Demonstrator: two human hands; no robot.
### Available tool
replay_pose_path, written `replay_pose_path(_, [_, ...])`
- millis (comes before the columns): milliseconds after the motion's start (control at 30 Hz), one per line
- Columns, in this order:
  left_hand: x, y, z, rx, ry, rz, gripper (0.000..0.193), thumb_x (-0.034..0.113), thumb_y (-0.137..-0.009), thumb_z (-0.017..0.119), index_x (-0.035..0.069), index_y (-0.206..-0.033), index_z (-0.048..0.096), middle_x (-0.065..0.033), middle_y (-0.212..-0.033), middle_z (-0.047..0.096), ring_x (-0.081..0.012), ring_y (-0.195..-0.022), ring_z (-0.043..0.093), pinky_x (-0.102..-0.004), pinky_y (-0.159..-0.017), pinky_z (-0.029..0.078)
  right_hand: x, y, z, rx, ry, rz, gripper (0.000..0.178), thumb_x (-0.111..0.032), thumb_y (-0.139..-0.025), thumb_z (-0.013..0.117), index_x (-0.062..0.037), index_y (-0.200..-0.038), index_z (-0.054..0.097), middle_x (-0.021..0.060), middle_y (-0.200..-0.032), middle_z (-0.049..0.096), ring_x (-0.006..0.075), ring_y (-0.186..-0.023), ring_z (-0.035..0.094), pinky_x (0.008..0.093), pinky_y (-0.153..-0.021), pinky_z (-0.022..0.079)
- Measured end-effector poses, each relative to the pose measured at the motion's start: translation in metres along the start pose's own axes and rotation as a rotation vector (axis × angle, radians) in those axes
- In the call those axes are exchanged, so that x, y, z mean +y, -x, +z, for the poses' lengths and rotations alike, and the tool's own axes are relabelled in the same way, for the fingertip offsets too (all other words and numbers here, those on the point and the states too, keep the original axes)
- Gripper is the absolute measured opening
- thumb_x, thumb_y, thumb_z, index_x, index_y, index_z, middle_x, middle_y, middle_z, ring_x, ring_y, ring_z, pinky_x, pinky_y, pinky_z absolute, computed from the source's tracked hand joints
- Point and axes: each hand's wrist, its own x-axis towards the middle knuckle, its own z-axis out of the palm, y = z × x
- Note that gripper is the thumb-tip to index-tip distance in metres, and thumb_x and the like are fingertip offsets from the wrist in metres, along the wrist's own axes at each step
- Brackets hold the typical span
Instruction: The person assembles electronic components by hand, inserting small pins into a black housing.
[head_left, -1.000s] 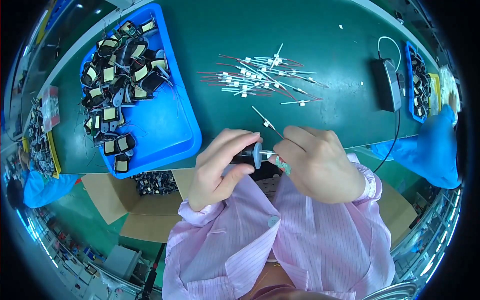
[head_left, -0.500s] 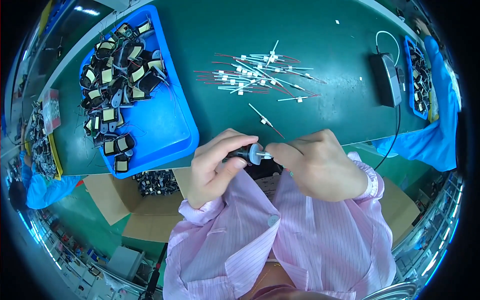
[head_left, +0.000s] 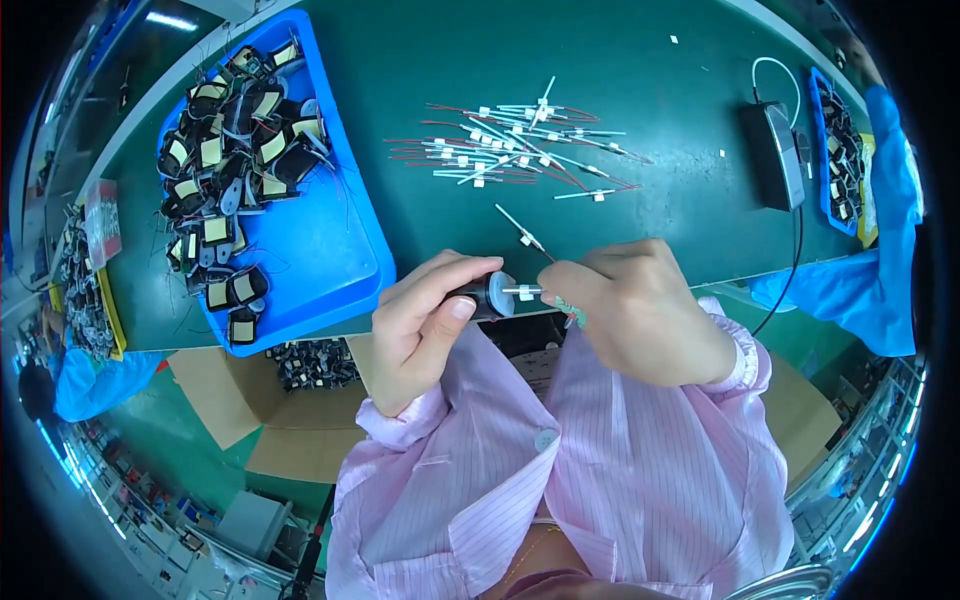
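My left hand [head_left: 412, 325] is closed round a small black part with a round grey end face [head_left: 503, 295], held just over the table's front edge. From that grey face a thin white-sleeved lead with a small white tab [head_left: 526, 292] runs across to my right hand [head_left: 640, 310], whose thumb and fingers pinch its other end. A small green patterned piece [head_left: 569, 311] shows beneath the right fingertips; I cannot make out what it is. Just beyond my hands, one loose white-sleeved lead [head_left: 520, 227] with a tab and red end lies on the green table [head_left: 440, 230].
A pile of similar leads [head_left: 510, 150] lies farther back. On the left, a blue tray [head_left: 340, 270] holds many black parts with cream pads. A black box with a cable [head_left: 770, 155] stands at right, near another blue tray [head_left: 823, 195]. Below the edge sits an open carton [head_left: 305, 455].
My right hand has shifted slightly up, and more of the lead and its white tab now shows between my hands. The green piece has come into sight under the right fingers.
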Motion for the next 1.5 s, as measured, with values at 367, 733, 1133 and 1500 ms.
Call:
replay_pose_path(367, [-0.005, -0.001, 0.0, 0.023, -0.021, 0.015, 0.034, 0.005, -0.083, 0.066, -0.006, -0.114, 0.06, -0.017, -0.101, 0.064, -0.0237, -0.088, 0.062, -0.0308, -0.076, 0.049, 0.0, 0.0, 0.001, 0.023, 0.029, -0.019, 0.018, 0.0, -0.064, 0.06, -0.0017, -0.08, 0.052, 0.0097, -0.059, 0.055, 0.0295, -0.057, 0.06, 0.04, -0.049, 0.045])
replay_pose_path(733, [-0.01, -0.002, 0.005, 0.019, 0.047, 0.126, 0.035, 0.006, -0.078, 0.073, -0.008, -0.109, 0.062, -0.0167, -0.093, 0.064, -0.0232, -0.083, 0.06, -0.0298, -0.071, 0.048, 0.005, -0.009, 0.015, 0.12, -0.075, -0.069, 0.016, -0.001, -0.063, 0.063, -0.0037, -0.078, 0.058, 0.0076, -0.063, 0.055, 0.0257, -0.058, 0.057, 0.0361, -0.054, 0.045])
replay_pose_path(1133, [-0.012, -0.009, 0.016, 0.186, -0.351, 0.274, 0.035, -0.003, -0.07, 0.072, -0.009, -0.103, 0.061, -0.0158, -0.084, 0.06, -0.0234, -0.071, 0.055, -0.0305, -0.062, 0.045, 0.003, -0.011, 0.023, 0.144, 0.09, -0.033, 0.02, 0.0, -0.056, 0.061, -0.0036, -0.075, 0.059, 0.008, -0.064, 0.057, 0.0268, -0.055, 0.056, 0.0376, -0.05, 0.043])
replay_pose_path(1500, [-0.003, -0.025, -0.001, -0.001, -0.212, 0.253, 0.036, 0.003, -0.076, 0.072, -0.007, -0.109, 0.062, -0.0137, -0.085, 0.061, -0.0228, -0.073, 0.057, -0.029, -0.063, 0.045, 0.006, -0.016, 0.019, 0.19, -0.06, 0.002, 0.016, 0.003, -0.06, 0.059, -0.0028, -0.076, 0.057, 0.0103, -0.063, 0.059, 0.0289, -0.06, 0.061, 0.0407, -0.052, 0.046])
